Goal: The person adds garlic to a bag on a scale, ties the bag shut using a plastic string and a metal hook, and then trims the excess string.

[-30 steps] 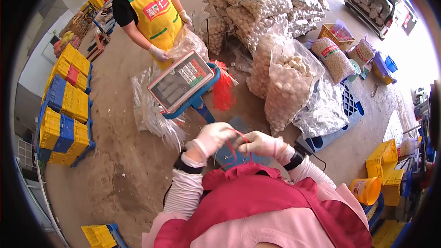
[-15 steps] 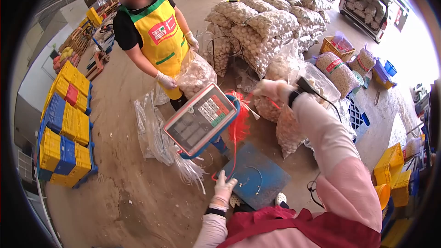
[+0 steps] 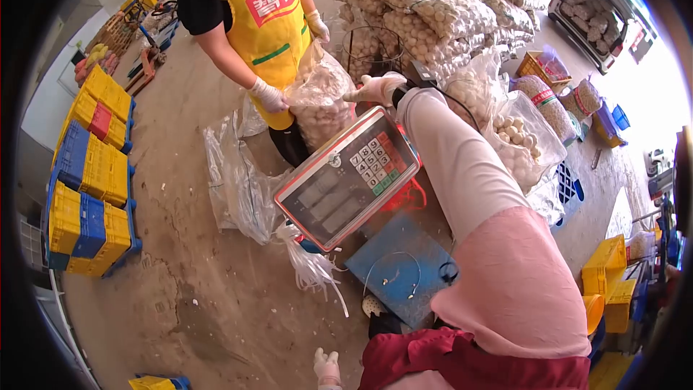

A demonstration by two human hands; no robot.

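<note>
The left hand (image 3: 327, 367), fingers parted, hangs bottom centre; the right hand (image 3: 374, 90), grip unclear, is near one bag (image 3: 321, 94), upper centre.

The brown floor (image 3: 260, 303) — stained in places — bears clear plastic sheeting (image 3: 234, 184), 1 blue scale platform (image 3: 395, 266) and piled sacks (image 3: 458, 18).

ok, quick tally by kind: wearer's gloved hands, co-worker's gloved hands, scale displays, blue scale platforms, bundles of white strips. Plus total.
Wearer's gloved hands (left hand, right hand): 2
Co-worker's gloved hands: 2
Scale display: 1
Blue scale platform: 1
White strip bundle: 1
Total: 7
</note>
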